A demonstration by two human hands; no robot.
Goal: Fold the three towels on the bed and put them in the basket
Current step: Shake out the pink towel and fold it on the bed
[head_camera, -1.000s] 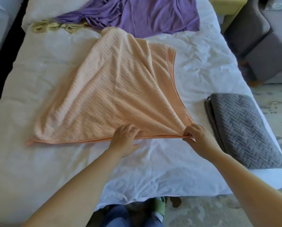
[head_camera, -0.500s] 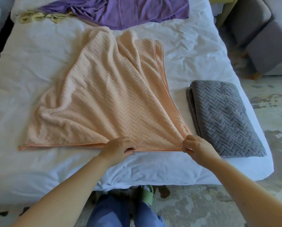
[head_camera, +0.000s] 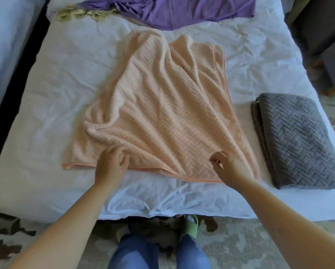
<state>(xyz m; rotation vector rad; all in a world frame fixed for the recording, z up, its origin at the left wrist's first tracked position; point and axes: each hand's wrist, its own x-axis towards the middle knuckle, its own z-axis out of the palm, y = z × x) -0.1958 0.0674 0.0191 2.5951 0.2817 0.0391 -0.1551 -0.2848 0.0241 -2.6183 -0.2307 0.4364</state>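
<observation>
A peach towel (head_camera: 162, 113) lies wrinkled in the middle of the white bed (head_camera: 46, 117), its hemmed edge toward me. My left hand (head_camera: 112, 164) rests on that near edge with bent fingers bunching the fabric. Just above the towel's near right part hovers my right hand (head_camera: 228, 167), fingers loosely curled and holding nothing. A folded grey towel (head_camera: 298, 142) sits at the bed's right edge. Spread across the far end is a purple towel (head_camera: 172, 10). No basket is in view.
A crumpled yellow-green cloth (head_camera: 75, 14) lies at the far left of the bed. Grey upholstered furniture (head_camera: 328, 35) stands to the right of the bed. A patterned rug (head_camera: 250, 245) covers the floor at my feet.
My right hand has let go of the peach towel's near right corner and lifted. My left hand slid onto the fabric, and the towel now lies slack with more wrinkles.
</observation>
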